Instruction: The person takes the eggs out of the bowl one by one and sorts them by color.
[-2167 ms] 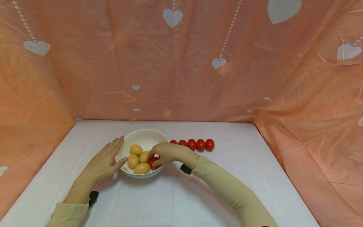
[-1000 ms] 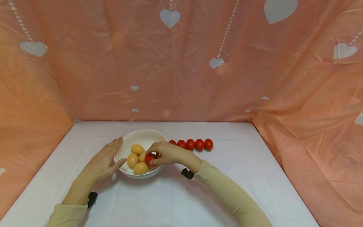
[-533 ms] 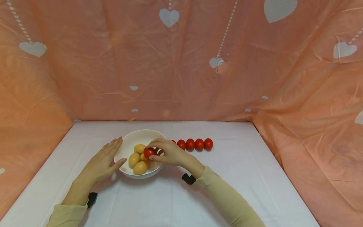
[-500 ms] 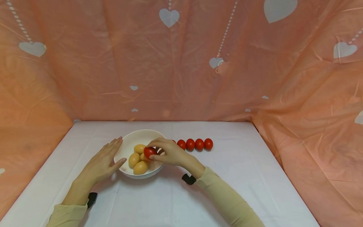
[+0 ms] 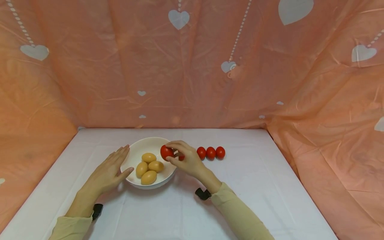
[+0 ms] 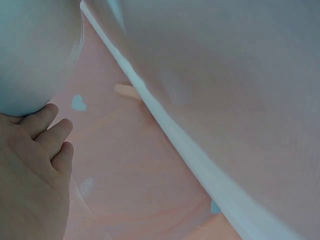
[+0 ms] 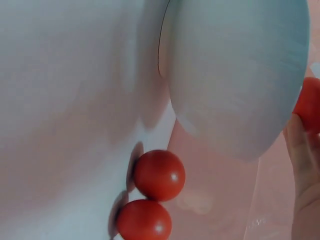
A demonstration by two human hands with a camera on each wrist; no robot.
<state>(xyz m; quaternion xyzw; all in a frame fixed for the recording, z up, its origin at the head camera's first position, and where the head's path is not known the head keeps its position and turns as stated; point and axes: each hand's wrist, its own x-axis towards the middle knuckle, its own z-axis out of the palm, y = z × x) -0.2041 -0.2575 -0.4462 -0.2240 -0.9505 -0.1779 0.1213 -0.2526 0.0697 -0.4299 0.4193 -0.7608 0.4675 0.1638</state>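
Note:
My right hand (image 5: pixel 189 160) pinches a red tomato (image 5: pixel 166 152) between thumb and fingers, over the right rim of a white bowl (image 5: pixel 156 144). In the right wrist view that tomato (image 7: pixel 310 105) shows past the bowl's edge. Inside the bowl lie several yellow egg-shaped pieces (image 5: pixel 149 177), clustered together. My left hand (image 5: pixel 110 169) rests against the bowl's left side with fingers extended, and the left wrist view shows its fingertips at the bowl's outer wall (image 6: pixel 35 55).
Right of the bowl, red tomatoes (image 5: pixel 211 153) stand in a row on the white-covered table (image 5: pixel 156 213); my right hand partly hides the row's left end. An orange curtain (image 5: pixel 192 96) with pale hearts encloses the back and sides.
My right hand has lifted the red tomato from among the yellow pieces in the bowl and moved it up and right to the rim. The left hand has stayed in place.

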